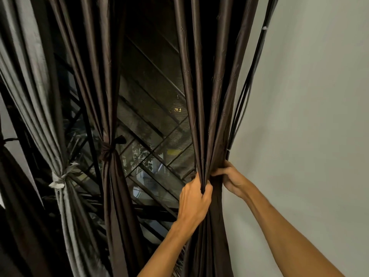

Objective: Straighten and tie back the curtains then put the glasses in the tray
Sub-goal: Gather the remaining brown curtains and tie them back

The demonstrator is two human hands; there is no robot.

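A dark brown curtain (pixel 201 96) hangs at the right side of the window, gathered into a bunch at waist height. My left hand (pixel 194 198) grips the front folds of that bunch from the left. My right hand (pixel 231 176) holds the bunch from the right, its fingers curled behind the fabric. A second brown curtain (pixel 107 96) in the middle is tied with a dark knotted band (pixel 106 150). A grey curtain (pixel 40 108) on the left is tied with a pale strip (pixel 60 179). No glasses or tray are in view.
A plain pale wall (pixel 309 96) fills the right side. Thin dark cables (pixel 247 90) run down the wall edge beside the curtain. Behind the curtains is a window with a diagonal metal grille (pixel 155 124); it is dark outside.
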